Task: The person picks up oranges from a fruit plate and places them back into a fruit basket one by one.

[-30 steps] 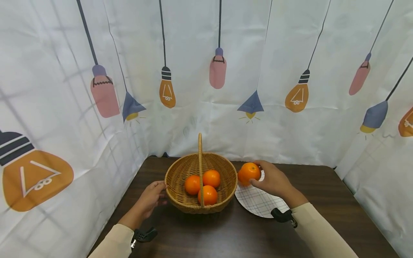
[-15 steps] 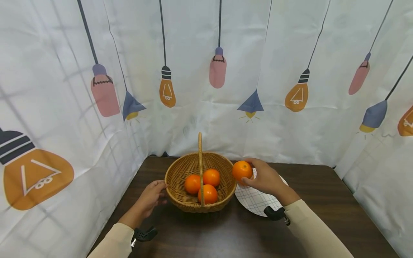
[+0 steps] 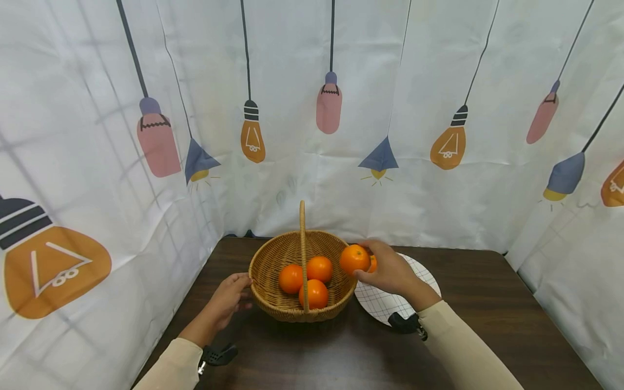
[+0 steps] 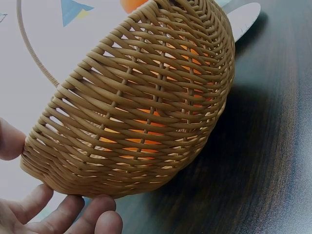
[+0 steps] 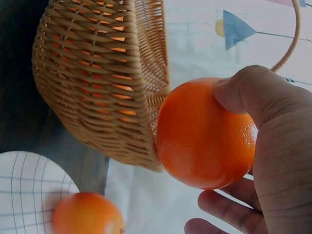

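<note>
A wicker basket point(image 3: 332, 311) with a tall hoop handle holds three oranges point(image 3: 317, 294). My left hand point(image 3: 227, 302) grips the basket's left rim, thumb on the near side of the weave in the left wrist view and fingers under it. In my right hand point(image 3: 394, 272) is another orange point(image 5: 204, 136), pinched between thumb and fingers. That fruit is at the basket's right rim, overlapping it in the head view. Behind the right hand, one more orange point(image 5: 87, 214) rests on a white plate with a grid pattern point(image 3: 390, 307), mostly hidden from the head camera.
The dark wooden table point(image 3: 312, 363) carries the basket and plate. A white curtain point(image 3: 292, 184) printed with lamps and bulbs hangs close behind the table and along its left side. Black straps point(image 3: 219, 355) are on both wrists.
My right hand has carried its orange left from over the plate to the basket's right rim, uncovering more of the plate. The left hand and the basket have stayed put.
</note>
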`<state>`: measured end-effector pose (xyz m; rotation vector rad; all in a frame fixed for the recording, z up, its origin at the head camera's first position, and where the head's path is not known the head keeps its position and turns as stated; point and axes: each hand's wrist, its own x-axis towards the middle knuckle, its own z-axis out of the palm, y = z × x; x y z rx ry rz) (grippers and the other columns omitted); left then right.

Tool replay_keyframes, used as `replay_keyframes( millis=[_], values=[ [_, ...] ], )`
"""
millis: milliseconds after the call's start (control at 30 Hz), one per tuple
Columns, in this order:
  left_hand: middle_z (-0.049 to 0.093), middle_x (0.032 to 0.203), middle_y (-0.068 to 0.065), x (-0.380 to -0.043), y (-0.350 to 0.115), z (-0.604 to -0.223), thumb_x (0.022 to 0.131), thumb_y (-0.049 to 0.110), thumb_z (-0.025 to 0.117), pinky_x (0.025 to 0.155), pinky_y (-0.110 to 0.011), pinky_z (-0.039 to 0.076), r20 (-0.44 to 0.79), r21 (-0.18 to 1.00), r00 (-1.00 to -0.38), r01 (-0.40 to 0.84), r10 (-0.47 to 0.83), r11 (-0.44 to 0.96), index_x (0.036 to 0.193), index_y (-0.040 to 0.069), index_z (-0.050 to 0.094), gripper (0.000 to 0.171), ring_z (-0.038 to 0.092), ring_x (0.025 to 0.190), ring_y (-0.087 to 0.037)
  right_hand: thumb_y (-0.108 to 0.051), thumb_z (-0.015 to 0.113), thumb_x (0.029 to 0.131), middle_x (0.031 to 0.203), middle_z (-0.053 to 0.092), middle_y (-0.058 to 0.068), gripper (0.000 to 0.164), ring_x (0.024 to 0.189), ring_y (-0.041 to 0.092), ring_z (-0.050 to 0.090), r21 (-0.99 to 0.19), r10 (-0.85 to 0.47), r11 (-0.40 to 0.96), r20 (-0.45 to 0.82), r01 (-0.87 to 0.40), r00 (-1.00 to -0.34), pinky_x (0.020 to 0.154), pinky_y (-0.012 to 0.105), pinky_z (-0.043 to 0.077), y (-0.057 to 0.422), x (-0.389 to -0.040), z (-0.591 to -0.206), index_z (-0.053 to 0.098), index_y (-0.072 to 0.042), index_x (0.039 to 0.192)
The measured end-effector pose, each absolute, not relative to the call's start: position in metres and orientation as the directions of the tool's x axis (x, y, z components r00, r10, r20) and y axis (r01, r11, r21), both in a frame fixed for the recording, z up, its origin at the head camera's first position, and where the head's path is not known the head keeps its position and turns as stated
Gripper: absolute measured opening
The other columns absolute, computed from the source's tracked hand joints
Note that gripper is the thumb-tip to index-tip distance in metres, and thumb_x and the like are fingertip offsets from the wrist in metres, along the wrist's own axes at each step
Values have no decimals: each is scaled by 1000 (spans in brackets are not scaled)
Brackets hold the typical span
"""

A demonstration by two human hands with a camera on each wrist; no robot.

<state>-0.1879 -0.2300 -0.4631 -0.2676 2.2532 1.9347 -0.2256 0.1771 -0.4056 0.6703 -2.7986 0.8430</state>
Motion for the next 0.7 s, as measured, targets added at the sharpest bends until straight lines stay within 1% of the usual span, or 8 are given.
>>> replay_keyframes(
  millis=[67, 267, 400, 467, 600, 700],
  values=[
    [58, 126, -19, -188, -230, -464, 105, 25, 51, 80, -46, 56, -237, 960, -971, -239, -29, 149, 143, -5, 44, 49, 64, 98, -24, -44, 82, 83, 137, 58, 5, 72, 103, 20, 62, -484, -376, 747, 259, -456, -890, 79, 42, 53, 173, -225, -406, 55, -16, 144],
    [59, 124, -19, -190, -232, -465, 106, 26, 49, 81, -47, 56, -241, 959, -970, -241, -20, 147, 142, -5, 44, 48, 64, 98, -24, -43, 83, 83, 128, 61, 5, 74, 105, 22, 62, -497, -377, 740, 251, -453, -892, 82, 44, 53, 162, -225, -408, 54, -12, 144],
    [60, 122, -18, -190, -232, -465, 106, 25, 49, 81, -46, 56, -240, 960, -971, -240, -17, 144, 141, -5, 46, 46, 64, 97, -23, -42, 83, 83, 129, 61, 5, 73, 103, 23, 62, -512, -383, 728, 249, -456, -890, 80, 44, 53, 157, -227, -412, 55, -12, 143],
    [60, 123, -18, -190, -232, -465, 106, 25, 49, 80, -45, 56, -240, 960, -971, -240, -18, 145, 141, -4, 46, 46, 64, 97, -23, -42, 83, 83, 132, 61, 6, 73, 104, 24, 62, -512, -385, 729, 242, -454, -891, 81, 45, 53, 155, -227, -413, 55, -12, 143],
    [59, 126, -19, -190, -233, -464, 106, 26, 49, 80, -44, 56, -246, 959, -969, -246, -20, 143, 142, -4, 45, 48, 63, 99, -24, -39, 80, 87, 137, 60, 8, 68, 112, 27, 61, -505, -395, 736, 222, -451, -892, 89, 48, 52, 153, -227, -414, 56, -10, 143],
    [58, 126, -20, -191, -232, -464, 106, 27, 49, 80, -44, 56, -245, 960, -969, -245, -18, 137, 142, -4, 46, 48, 63, 99, -24, -37, 78, 90, 137, 60, 8, 64, 117, 29, 61, -503, -398, 739, 211, -449, -893, 94, 49, 52, 153, -228, -414, 57, -9, 143]
  ],
)
